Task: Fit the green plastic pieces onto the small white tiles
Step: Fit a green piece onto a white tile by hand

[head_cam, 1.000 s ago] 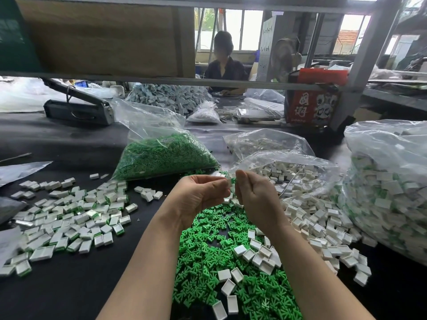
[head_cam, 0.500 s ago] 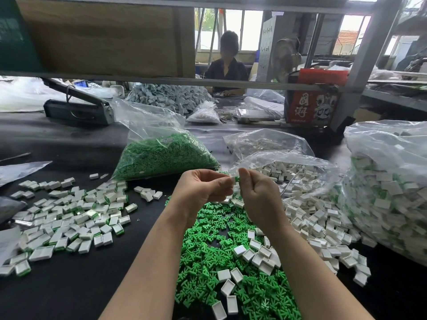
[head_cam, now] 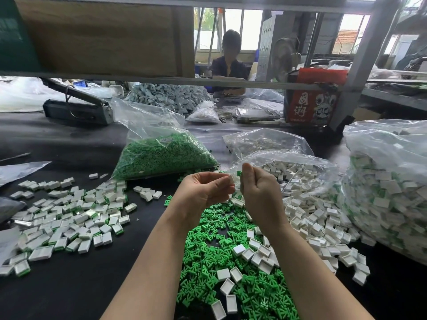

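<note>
L hand: your fingers curl, pinching 1 white tile, raised above loose green pile.
R hand: thumb & fingers pinch 1 green piece, just beside tile, above same pile.

Two hands are counted, the left hand and the right hand, one bag of green pieces, three bags of white tiles, and loose tiles too many to count.
</note>
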### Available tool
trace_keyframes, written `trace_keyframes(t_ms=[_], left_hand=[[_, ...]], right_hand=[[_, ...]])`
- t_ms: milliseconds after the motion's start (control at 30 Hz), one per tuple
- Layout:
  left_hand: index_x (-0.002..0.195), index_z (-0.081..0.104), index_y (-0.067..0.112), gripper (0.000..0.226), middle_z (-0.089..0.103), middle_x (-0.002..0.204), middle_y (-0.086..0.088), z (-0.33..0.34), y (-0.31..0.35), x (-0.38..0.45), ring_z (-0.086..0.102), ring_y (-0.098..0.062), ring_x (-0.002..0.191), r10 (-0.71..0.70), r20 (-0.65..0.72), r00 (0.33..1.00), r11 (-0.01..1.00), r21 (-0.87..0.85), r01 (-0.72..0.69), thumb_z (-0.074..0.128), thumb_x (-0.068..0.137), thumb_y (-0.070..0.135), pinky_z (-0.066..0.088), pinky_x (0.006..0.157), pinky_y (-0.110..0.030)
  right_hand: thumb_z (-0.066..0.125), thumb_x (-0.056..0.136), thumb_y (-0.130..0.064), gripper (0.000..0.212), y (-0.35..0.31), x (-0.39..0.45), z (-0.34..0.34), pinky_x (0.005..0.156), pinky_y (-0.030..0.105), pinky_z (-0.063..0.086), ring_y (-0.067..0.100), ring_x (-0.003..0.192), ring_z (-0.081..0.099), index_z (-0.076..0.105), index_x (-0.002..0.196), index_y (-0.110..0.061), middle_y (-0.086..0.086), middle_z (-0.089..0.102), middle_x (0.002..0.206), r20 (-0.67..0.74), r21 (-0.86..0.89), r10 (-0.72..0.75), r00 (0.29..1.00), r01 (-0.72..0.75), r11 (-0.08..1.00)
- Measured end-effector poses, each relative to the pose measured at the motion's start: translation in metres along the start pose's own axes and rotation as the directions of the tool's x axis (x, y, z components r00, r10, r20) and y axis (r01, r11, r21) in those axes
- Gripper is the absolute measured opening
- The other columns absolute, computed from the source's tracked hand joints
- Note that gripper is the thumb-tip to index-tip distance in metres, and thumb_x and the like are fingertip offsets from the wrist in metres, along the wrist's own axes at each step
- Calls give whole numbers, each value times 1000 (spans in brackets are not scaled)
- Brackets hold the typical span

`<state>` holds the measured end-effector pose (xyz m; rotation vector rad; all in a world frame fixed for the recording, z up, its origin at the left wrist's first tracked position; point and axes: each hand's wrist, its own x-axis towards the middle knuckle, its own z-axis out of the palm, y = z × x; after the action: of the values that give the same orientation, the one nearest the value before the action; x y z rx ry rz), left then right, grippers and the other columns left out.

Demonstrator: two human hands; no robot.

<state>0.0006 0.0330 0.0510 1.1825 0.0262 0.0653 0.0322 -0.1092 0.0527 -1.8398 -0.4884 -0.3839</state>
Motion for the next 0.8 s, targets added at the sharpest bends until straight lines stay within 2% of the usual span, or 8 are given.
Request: trace_keyframes(t_ms=[233, 333, 433, 567, 800], left_hand=[[82, 79, 8, 21, 76, 84, -15, 1, 3, -1, 74, -18, 72, 5, -27, 1000, 1000, 31, -4, 81, 64, 18, 57, 60, -24], [82, 78, 7, 22, 75, 81, -14, 1, 6, -2, 74, -19, 71, 27, -37, 999, 996, 81, -24, 81, 63, 19, 59, 61, -25], [80, 78, 7, 23, 75, 79, -14, 2, 7, -3, 73, -19, 70, 56, -41, 998, 991, 121, -50, 81, 61, 20, 60, 64, -26], [79, 77, 7, 19, 74, 74, -14, 2, 9, -5, 72, -19, 66, 102, -44, 994, 974, 206, -91, 80, 63, 17, 58, 60, -26], [69, 77, 12, 6, 73, 71, -12, 1, 9, -5, 70, -18, 63, 135, -41, 990, 954, 277, -118, 80, 65, 15, 57, 59, -26]], right_hand=[[46, 102, -29, 43, 1, -1, 0, 49, 30, 29, 7, 46, 35, 46, 60, -21, -9, 41, 50, 25, -117, -117, 993, 119, 986], [48, 101, -27, 41, 2, -2, 0, 47, 21, 25, 6, 44, 37, 43, 60, -28, -13, 39, 49, 27, -180, -165, 986, 167, 969], [48, 101, -27, 36, 4, -1, 0, 48, 26, 27, 5, 45, 34, 48, 65, -20, -12, 39, 51, 51, -204, -189, 981, 196, 959], [49, 101, -26, 45, 5, 0, -2, 46, 24, 24, 5, 44, 29, 36, 58, -29, -11, 36, 49, 89, -222, -179, 980, 195, 955], [49, 101, -25, 45, 7, -1, -1, 47, 30, 25, 5, 43, 29, 36, 58, -29, -11, 36, 49, 141, -222, -146, 979, 175, 959]])
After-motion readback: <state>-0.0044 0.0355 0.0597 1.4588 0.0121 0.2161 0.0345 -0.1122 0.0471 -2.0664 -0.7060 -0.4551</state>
